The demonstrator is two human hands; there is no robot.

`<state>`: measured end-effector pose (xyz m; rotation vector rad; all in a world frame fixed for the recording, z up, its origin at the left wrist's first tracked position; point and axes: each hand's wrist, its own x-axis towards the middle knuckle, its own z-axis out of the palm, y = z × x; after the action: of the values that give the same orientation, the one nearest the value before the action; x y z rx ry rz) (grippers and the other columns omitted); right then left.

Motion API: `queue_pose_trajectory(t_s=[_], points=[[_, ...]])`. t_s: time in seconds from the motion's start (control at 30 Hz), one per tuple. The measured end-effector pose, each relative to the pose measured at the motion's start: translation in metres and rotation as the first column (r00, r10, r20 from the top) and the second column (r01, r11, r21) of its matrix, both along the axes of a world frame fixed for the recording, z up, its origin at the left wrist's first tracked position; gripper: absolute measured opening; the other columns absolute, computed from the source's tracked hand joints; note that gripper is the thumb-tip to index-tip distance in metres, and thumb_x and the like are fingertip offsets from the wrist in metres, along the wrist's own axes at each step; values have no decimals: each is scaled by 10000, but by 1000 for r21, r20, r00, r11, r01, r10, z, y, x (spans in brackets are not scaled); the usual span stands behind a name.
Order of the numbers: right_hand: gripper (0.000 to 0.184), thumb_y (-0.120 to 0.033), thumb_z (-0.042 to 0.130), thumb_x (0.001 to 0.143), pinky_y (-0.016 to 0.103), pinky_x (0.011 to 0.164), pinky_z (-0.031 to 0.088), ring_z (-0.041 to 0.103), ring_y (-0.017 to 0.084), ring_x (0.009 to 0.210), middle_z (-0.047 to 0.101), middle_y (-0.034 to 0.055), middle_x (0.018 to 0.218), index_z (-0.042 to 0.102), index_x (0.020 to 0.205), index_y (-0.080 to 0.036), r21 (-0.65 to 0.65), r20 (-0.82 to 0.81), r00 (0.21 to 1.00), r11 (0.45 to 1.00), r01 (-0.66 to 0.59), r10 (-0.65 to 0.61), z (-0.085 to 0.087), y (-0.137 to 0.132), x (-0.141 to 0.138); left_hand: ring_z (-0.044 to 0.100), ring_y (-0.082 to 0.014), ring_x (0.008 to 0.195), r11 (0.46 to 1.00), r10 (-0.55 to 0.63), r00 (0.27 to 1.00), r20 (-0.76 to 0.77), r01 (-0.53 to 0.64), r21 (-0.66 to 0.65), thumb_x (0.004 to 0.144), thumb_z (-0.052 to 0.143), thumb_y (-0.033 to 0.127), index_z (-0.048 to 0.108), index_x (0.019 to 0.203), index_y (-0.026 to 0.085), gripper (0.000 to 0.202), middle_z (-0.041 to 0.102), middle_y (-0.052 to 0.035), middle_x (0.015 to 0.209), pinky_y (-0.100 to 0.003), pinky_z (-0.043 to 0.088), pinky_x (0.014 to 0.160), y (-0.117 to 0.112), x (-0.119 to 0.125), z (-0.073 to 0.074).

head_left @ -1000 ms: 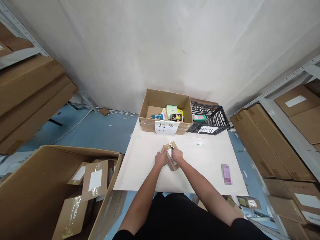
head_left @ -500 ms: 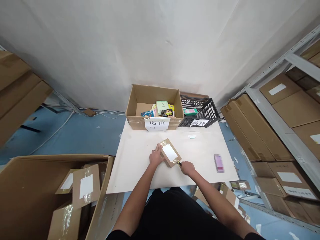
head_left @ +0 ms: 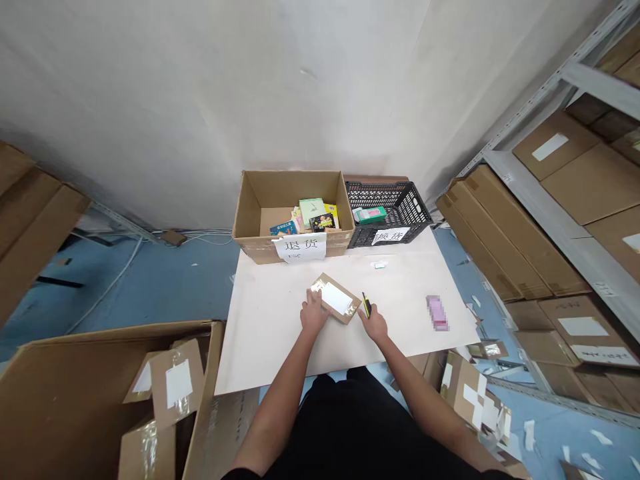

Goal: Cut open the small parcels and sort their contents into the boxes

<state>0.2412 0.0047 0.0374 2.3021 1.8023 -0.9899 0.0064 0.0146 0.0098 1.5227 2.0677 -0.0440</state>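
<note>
On the white table (head_left: 260, 333) lies a small cardboard box (head_left: 327, 279) with a blank white label and shiny tape at its ends. My left hand (head_left: 313, 313) grips its left side, fingers over the edge. A yellow and black box cutter (head_left: 367, 305) is in my right hand (head_left: 375, 325), its tip pointing away from me. That hand is at the box's right end, its fingertips close to the corner; whether they touch it I cannot tell.
Behind stand an open carton (head_left: 260, 250) of small books and boxes, and a black plastic crate (head_left: 417, 223) holding a green box. A pixelated pink item (head_left: 437, 313) lies at right. A large carton (head_left: 216, 353) of parcels stands left; shelves (head_left: 540, 180) of boxes flank the right.
The box cutter has come away from the box's taped end and now points upward. The small box has turned slightly, with my left hand still on it. The camera view has shifted.
</note>
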Motion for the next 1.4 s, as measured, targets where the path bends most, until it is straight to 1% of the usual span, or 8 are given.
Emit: queue_pose_trajectory(t_s=[0.17,0.37,0.57,0.8,1.0,1.23,1.3,1.4], points=[[408,-507,603,978,293,742,452,710,272,1041,732,127,1145,441,1220,-222,38,-36,997,997,72,-71,-20,56,-32,579,-336,1237,1000,-3,990,-141,4,8,1015,403,542,260,1639,212,720,262,-250,1658,-417,527,931,-18,25,3],[328,-548,538,995,273,681,475,725,234,860,740,70,950,505,1099,-238,60,-219,957,976,210,-193,-33,87,-8,544,-354,1272,991,-128,975,-183,133,14,978,496,483,561,1455,174,572,607,-209,1381,-441,508,951,-13,22,17],[288,-464,491,1025,202,516,443,625,120,491,638,-33,643,511,864,-226,-104,-501,812,952,287,-300,-59,74,23,198,-341,1579,927,-318,937,-142,339,161,1010,450,372,348,1617,261,626,287,-74,1709,-522,301,1222,5,18,-4],[412,-561,530,996,211,425,417,512,113,361,528,-67,480,489,754,-230,-200,-504,807,951,236,-306,-64,93,18,189,-313,1590,905,-296,938,-183,336,261,1037,402,305,352,1614,303,580,279,-35,1708,-526,282,1242,-3,16,-34],[445,-535,523,1006,220,418,396,487,114,333,521,-54,438,483,688,-227,-220,-492,831,960,171,-260,-56,99,23,233,-333,1575,907,-270,941,-204,320,275,1035,413,312,387,1598,321,564,307,-37,1697,-524,350,1192,-1,19,-34],[381,-462,537,999,226,420,363,483,124,319,526,-61,423,463,702,-236,-170,-442,893,986,2,-78,-49,64,47,259,-344,1560,911,-277,938,-209,326,253,1018,444,287,429,1576,326,559,339,-63,1687,-525,370,1156,-2,21,-29],[376,-480,534,998,222,433,370,497,120,336,530,-67,445,464,719,-237,-124,-439,891,990,68,-117,-54,52,42,307,-354,1532,918,-299,938,-173,332,216,1007,483,343,447,1564,329,558,386,-77,1664,-525,397,1128,7,18,-22],[379,-519,438,1026,223,457,407,553,129,397,562,-52,515,466,768,-243,-56,-424,837,932,358,-346,-65,36,21,392,-345,1468,925,-321,941,-105,335,179,1009,465,463,441,1568,294,585,490,-110,1588,-497,433,1096,28,6,-8]])
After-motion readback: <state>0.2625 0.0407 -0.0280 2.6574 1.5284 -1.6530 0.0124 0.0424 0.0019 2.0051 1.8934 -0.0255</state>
